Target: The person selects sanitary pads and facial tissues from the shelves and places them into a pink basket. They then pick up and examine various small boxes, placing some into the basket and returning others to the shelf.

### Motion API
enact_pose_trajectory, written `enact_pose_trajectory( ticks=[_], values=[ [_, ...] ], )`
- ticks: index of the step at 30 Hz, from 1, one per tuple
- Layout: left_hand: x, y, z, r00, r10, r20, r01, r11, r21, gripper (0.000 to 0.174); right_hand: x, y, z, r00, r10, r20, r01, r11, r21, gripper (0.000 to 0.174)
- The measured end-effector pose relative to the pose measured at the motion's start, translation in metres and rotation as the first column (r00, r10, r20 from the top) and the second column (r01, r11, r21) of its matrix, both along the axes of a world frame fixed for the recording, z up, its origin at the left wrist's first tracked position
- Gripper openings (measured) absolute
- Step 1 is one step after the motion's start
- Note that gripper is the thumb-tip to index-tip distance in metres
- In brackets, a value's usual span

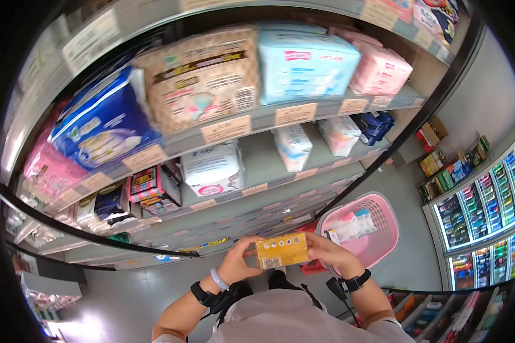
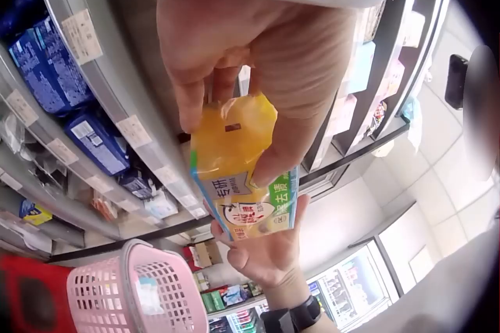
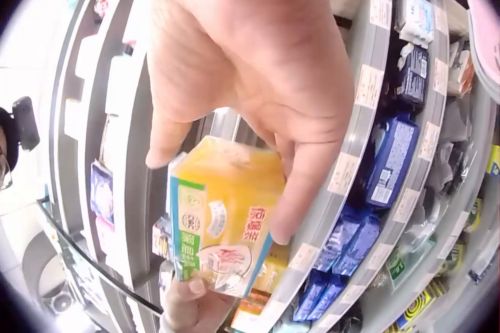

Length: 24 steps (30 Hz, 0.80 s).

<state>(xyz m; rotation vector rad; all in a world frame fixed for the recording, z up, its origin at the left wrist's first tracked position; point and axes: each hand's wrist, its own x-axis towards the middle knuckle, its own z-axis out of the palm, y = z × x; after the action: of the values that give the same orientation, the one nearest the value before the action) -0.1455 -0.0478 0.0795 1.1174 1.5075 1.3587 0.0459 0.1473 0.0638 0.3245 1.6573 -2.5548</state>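
Note:
A yellow box [image 1: 281, 250] with a barcode and a row of round marks is held between both hands in front of the body. The left hand [image 1: 238, 264] grips its left end, thumb below and fingers above. At its right end is the right hand [image 1: 329, 251], fingers along the top and side. The left wrist view shows the left hand [image 2: 254, 75] pinching the yellow box [image 2: 246, 169], whose side has green and white print. In the right wrist view the right hand [image 3: 250, 60] spans the box [image 3: 226, 216], the thumb standing off its surface.
A pink basket [image 1: 390, 228] with white packages inside stands on the floor at the right. Shelves [image 1: 263, 186] of wrapped packs, blue, brown and pink, run across the front. Lit drink coolers [image 1: 478, 211] stand at the far right.

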Motion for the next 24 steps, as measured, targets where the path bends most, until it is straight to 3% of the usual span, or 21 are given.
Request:
enact_pose_trajectory(
  ticks=[3,4,6,7,9,11,13,15,16,17,18,19,20,21,23,24],
  values=[
    [-0.01,-0.023,-0.004,0.999,0.046,0.015,-0.046,0.999,-0.025,0.073,-0.028,-0.028,0.021,0.989,0.006,0.149,-0.018,0.996,0.082,0.066],
    [-0.017,-0.032,-0.005,0.998,0.06,0.016,-0.06,0.998,-0.021,0.073,-0.038,-0.036,0.023,0.983,-0.036,0.18,0.03,0.999,0.035,0.071],
    [-0.034,-0.051,-0.006,0.996,-0.074,-0.047,0.073,0.997,-0.022,0.073,-0.056,-0.046,0.023,0.982,-0.024,0.187,0.002,0.994,0.112,0.07],
    [-0.041,-0.059,-0.005,0.998,-0.045,-0.044,0.044,0.999,-0.02,0.073,-0.066,-0.052,0.023,0.981,-0.024,0.193,-0.012,0.983,0.183,0.07],
    [-0.056,-0.074,-0.002,0.995,-0.077,0.069,0.091,0.97,-0.226,0.074,-0.092,-0.066,0.025,0.977,0.059,0.206,-0.1,0.976,0.193,0.073],
    [-0.063,-0.088,-0.016,0.995,-0.036,0.096,0.057,0.972,-0.228,0.065,-0.119,-0.084,0.014,0.973,0.212,0.086,-0.229,0.895,0.383,0.073],
    [-0.071,-0.103,-0.025,0.93,-0.217,0.295,0.269,0.951,-0.149,0.062,-0.146,-0.104,0.025,0.944,0.27,0.188,-0.327,0.829,0.453,0.074],
    [-0.08,-0.121,-0.034,0.956,-0.153,0.25,0.183,0.978,-0.103,0.058,-0.166,-0.122,0.023,0.957,0.187,0.22,-0.27,0.851,0.451,0.076],
    [-0.085,-0.13,-0.032,0.94,-0.058,0.337,0.079,0.996,-0.051,0.055,-0.175,-0.128,0.015,0.968,0.127,0.218,-0.203,0.903,0.378,0.075],
    [-0.089,-0.14,-0.031,0.905,0.032,0.425,-0.031,0.999,-0.01,0.052,-0.179,-0.136,0.011,0.958,0.158,0.238,-0.242,0.893,0.38,0.075],
    [-0.092,-0.148,-0.031,0.894,0.063,0.443,-0.068,0.998,-0.005,0.052,-0.183,-0.143,0.007,0.984,0.088,0.152,-0.144,0.9,0.411,0.073],
    [-0.094,-0.155,-0.031,0.789,0.158,0.593,-0.196,0.981,0.0,0.048,-0.187,-0.15,0.004,0.998,0.021,0.058,-0.043,0.901,0.432,0.072],
    [-0.097,-0.161,-0.032,0.653,0.229,0.722,-0.316,0.949,-0.015,0.045,-0.191,-0.156,-0.001,0.993,0.083,0.081,-0.109,0.905,0.41,0.068],
    [-0.1,-0.166,-0.035,0.638,0.244,0.73,-0.341,0.94,-0.016,0.045,-0.196,-0.165,0.001,0.99,0.11,0.092,-0.138,0.901,0.411,0.068],
    [-0.106,-0.172,-0.042,0.594,0.223,0.773,-0.44,0.895,0.08,0.04,-0.209,-0.181,0.012,0.943,0.12,0.312,-0.201,0.949,0.243,0.065],
    [-0.108,-0.175,-0.04,0.55,0.223,0.805,-0.467,0.881,0.075,0.042,-0.218,-0.188,0.014,0.939,0.136,0.316,-0.221,0.943,0.251,0.065]
  ],
)
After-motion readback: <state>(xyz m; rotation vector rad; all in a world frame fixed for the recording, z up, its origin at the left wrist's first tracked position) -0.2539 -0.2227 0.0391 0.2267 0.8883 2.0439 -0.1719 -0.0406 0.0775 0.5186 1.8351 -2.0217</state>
